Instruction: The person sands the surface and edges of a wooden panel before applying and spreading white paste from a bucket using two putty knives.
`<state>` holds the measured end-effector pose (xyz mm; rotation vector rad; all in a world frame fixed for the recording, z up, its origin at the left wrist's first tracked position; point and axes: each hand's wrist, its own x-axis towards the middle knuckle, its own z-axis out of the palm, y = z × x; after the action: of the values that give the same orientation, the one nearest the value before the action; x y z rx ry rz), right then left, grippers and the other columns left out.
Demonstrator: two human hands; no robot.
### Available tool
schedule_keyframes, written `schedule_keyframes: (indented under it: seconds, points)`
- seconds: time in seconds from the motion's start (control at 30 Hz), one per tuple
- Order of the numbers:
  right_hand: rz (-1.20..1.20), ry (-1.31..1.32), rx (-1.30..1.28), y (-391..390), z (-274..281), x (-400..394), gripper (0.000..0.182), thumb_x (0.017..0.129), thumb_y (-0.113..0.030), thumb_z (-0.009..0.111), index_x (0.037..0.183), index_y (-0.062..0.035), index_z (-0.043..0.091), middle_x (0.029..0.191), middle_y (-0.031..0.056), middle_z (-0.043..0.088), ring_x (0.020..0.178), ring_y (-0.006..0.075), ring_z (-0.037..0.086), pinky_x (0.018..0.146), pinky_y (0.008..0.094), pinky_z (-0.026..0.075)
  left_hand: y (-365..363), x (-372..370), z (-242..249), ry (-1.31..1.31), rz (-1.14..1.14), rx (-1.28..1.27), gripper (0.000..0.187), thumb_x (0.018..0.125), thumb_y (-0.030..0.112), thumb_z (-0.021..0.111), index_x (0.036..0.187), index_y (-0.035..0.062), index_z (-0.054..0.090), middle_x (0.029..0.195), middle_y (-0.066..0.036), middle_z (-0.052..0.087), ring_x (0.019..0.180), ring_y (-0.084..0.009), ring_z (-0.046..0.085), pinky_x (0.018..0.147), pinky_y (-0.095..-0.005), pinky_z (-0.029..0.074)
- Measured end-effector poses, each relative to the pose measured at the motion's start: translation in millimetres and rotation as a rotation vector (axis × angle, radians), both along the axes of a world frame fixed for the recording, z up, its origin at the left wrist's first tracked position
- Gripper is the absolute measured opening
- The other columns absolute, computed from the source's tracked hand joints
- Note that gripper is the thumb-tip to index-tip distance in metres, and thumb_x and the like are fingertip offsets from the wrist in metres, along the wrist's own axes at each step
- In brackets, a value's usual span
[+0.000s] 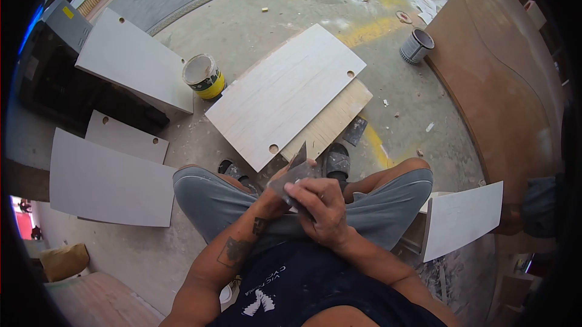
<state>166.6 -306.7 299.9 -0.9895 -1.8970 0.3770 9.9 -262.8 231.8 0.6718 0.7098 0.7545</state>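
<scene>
My right hand [322, 201] is closed on a flat grey putty scraper [290, 180], thumb pressed on its face. Behind it, my left hand [274, 198] is mostly hidden, its fingers wrapped round a dark, pointed blade [299, 156] that looks like a second scraper. The two tools meet or overlap in front of my lap. Just beyond them lies a white-coated board [288, 93] with two round holes along its near right edge. It rests on a bare plywood panel [339, 115].
An open can with a yellow label [205, 77] stands left of the board; a grey can [416, 46] stands farther right. White panels [112, 175] lean at left, another panel [464, 221] at right. A large brown board [497, 54] and a dark sanding pad-like piece [355, 130] lie right.
</scene>
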Motion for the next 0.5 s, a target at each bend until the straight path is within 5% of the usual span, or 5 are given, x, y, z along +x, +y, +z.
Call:
schedule_keyframes:
  seconds: [0.07,0.27,0.37,0.5]
  points:
    - [-0.084,0.018,-0.045,3.1,-6.8,0.7,0.058,0.072,0.011,0.069,0.127,-0.009,0.067,0.111,0.0098,0.063,0.101,0.029,0.06,0.088,0.0396,0.049,-2.6,7.0,4.5,-0.097,0.02,-0.244,0.041,0.102,0.02,0.062,0.14,0.0066,0.054,0.103,0.0,0.063,0.094,-0.011,0.063,0.081,-0.0262,0.053]
    - [-0.146,0.05,-0.119,-1.4,-8.4,1.7,0.06,0.073,0.017,0.061,0.129,-0.0043,0.062,0.114,0.0146,0.061,0.102,0.0328,0.058,0.089,0.041,0.05,0.1,2.3,-12.5,-0.067,0.005,-0.288,0.045,0.106,0.036,0.056,0.142,0.0089,0.053,0.093,0.002,0.06,0.069,-0.006,0.052,0.054,-0.0217,0.04]
    - [-0.172,0.115,-0.143,0.7,-12.9,5.5,0.06,0.074,0.017,0.059,0.13,-0.0027,0.06,0.115,0.0166,0.061,0.103,0.0351,0.058,0.09,0.0413,0.05,-0.6,2.8,-0.1,0.052,-0.057,-0.201,0.051,0.107,0.049,0.05,0.141,0.0108,0.053,0.081,0.004,0.054,0.056,-0.0044,0.04,0.047,-0.0214,0.029]
    - [-0.162,0.117,-0.162,-5.1,-14.4,6.1,0.055,0.077,0.014,0.058,0.129,-0.0025,0.061,0.115,0.0183,0.062,0.103,0.0362,0.06,0.092,0.0405,0.049,4.1,7.5,0.5,0.141,-0.062,-0.2,0.059,0.105,0.057,0.05,0.14,0.0108,0.052,0.077,0.004,0.05,0.054,-0.0056,0.04,0.047,-0.0226,0.031]
